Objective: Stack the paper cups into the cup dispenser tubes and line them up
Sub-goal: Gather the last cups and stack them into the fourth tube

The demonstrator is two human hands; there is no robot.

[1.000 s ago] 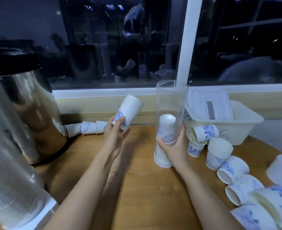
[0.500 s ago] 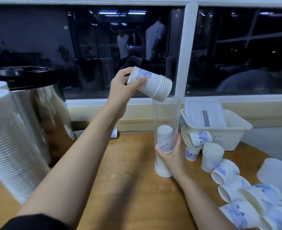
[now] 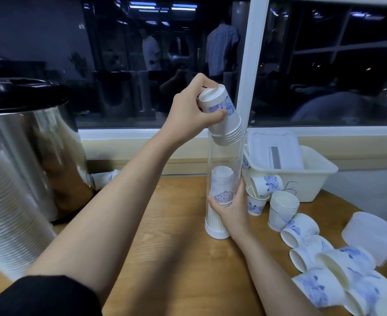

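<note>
A clear dispenser tube (image 3: 224,160) stands upright on the wooden table, with a stack of white cups (image 3: 222,185) inside its lower half. My right hand (image 3: 230,207) grips the tube low down. My left hand (image 3: 191,110) holds a short stack of white and blue paper cups (image 3: 224,117), mouths down and tilted, with the rims entering the tube's open top. Several loose cups (image 3: 299,229) lie on their sides at the right.
A steel urn with a black lid (image 3: 28,137) stands at the left, with a blurred stack of clear cups (image 3: 3,201) before it. Behind the tube sits a white plastic bin (image 3: 313,176). A stack of white lids (image 3: 375,236) lies far right. Some cups (image 3: 103,177) lie beside the urn.
My left hand has lifted the cup stack from table height, turned it mouth down and brought it to the tube's top. My right hand has kept its grip on the tube.
</note>
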